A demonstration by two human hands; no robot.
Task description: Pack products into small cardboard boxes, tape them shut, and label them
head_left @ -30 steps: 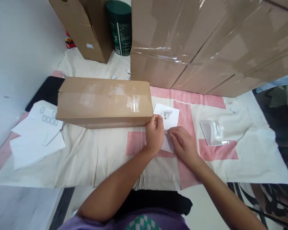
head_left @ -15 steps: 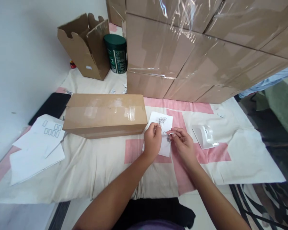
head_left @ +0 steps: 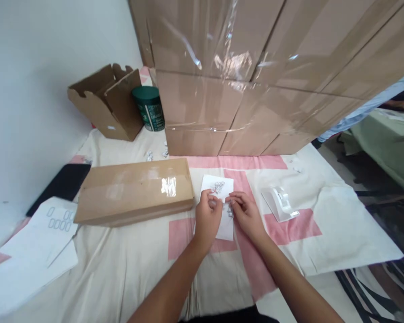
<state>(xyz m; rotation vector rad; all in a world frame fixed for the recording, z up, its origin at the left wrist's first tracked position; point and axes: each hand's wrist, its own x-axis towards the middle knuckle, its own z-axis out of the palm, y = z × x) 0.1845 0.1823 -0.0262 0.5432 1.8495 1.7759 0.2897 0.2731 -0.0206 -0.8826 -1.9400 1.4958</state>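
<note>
Paper beneath left hand, right hand

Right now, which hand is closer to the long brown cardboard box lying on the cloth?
Left. The left hand is just past the right end of the long brown cardboard box, not touching; the right hand is farther right, over the white paper sheet.

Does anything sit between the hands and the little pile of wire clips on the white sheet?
Nothing visible does. The left hand and right hand are over the white paper sheet; the pile of small wire clips lies just beyond their fingers.
</note>
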